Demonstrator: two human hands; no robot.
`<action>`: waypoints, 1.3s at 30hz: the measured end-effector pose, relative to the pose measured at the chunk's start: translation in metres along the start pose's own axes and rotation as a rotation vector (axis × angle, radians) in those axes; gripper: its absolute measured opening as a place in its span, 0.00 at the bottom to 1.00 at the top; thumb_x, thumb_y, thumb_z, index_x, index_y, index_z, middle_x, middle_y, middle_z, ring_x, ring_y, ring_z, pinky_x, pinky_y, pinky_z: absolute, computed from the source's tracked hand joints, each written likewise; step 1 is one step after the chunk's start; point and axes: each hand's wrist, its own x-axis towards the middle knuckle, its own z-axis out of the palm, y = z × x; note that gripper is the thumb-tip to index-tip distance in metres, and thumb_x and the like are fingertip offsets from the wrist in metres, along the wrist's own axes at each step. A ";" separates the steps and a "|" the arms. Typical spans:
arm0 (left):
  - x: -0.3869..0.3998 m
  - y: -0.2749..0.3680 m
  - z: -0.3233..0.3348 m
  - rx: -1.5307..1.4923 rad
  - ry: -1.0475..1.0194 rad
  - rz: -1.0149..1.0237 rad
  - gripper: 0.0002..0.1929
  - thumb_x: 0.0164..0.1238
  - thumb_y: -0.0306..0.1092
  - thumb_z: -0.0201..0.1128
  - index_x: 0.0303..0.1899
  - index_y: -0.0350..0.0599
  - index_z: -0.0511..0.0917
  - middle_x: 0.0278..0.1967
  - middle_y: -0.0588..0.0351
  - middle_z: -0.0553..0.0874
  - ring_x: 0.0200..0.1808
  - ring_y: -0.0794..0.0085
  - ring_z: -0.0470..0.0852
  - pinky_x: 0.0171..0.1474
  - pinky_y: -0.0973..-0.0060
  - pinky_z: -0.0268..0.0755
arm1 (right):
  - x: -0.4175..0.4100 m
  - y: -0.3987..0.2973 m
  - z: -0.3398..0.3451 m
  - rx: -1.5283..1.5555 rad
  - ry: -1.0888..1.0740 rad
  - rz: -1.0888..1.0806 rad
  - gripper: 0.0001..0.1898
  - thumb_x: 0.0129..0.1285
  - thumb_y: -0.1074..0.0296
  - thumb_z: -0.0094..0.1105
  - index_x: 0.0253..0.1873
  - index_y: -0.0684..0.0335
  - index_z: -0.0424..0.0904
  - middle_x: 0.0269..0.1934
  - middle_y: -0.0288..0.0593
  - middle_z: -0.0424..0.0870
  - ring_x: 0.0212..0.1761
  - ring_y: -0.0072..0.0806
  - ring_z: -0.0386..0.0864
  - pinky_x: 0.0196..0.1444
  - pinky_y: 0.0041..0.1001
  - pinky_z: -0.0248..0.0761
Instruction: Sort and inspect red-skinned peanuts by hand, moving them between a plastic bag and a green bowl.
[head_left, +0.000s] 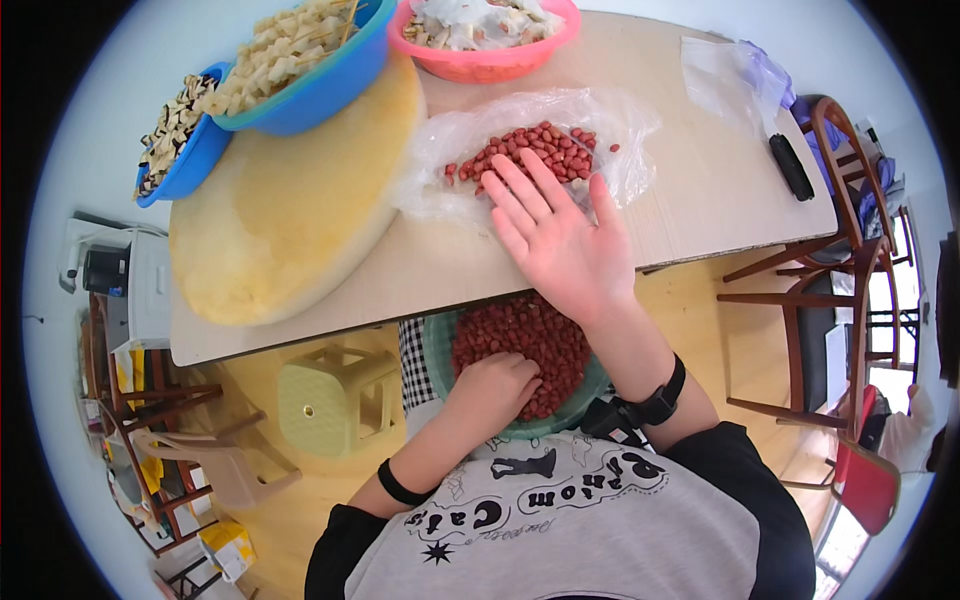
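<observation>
A translucent green bowl full of red-skinned peanuts rests on my lap, partly under the table edge. My left hand is down among these peanuts with its fingers curled; what lies beneath them is hidden. Above the table's front edge I hold out my right hand, palm up, fingers apart, nothing on it. Just past its fingertips, a smaller pile of peanuts lies on a spread clear plastic bag. One loose peanut sits at the pile's right side.
A thick yellowish cutting board covers the table's left part. Two blue basins of cut pieces and a pink basin stand along the back. A black object lies at the right end. A plastic stool and wooden chairs flank me.
</observation>
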 end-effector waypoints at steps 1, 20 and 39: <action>-0.001 0.001 0.000 -0.004 -0.002 -0.005 0.06 0.60 0.32 0.65 0.33 0.40 0.80 0.29 0.50 0.81 0.35 0.56 0.82 0.39 0.63 0.76 | 0.000 0.001 -0.001 0.002 0.005 0.002 0.35 0.76 0.41 0.29 0.77 0.60 0.48 0.78 0.48 0.50 0.80 0.40 0.47 0.77 0.42 0.46; 0.074 0.046 -0.078 0.067 0.638 0.170 0.09 0.57 0.26 0.68 0.39 0.41 0.81 0.26 0.54 0.78 0.26 0.60 0.78 0.30 0.69 0.70 | 0.001 0.002 -0.008 -0.007 -0.030 -0.048 0.31 0.76 0.50 0.31 0.76 0.64 0.48 0.76 0.52 0.52 0.79 0.43 0.49 0.75 0.41 0.52; 0.010 0.007 -0.020 0.047 -0.055 -0.062 0.07 0.56 0.32 0.67 0.27 0.46 0.76 0.22 0.60 0.72 0.23 0.70 0.76 0.26 0.73 0.69 | -0.013 -0.028 0.003 -0.168 0.287 -0.226 0.30 0.76 0.54 0.33 0.73 0.70 0.54 0.75 0.51 0.57 0.79 0.38 0.49 0.79 0.36 0.42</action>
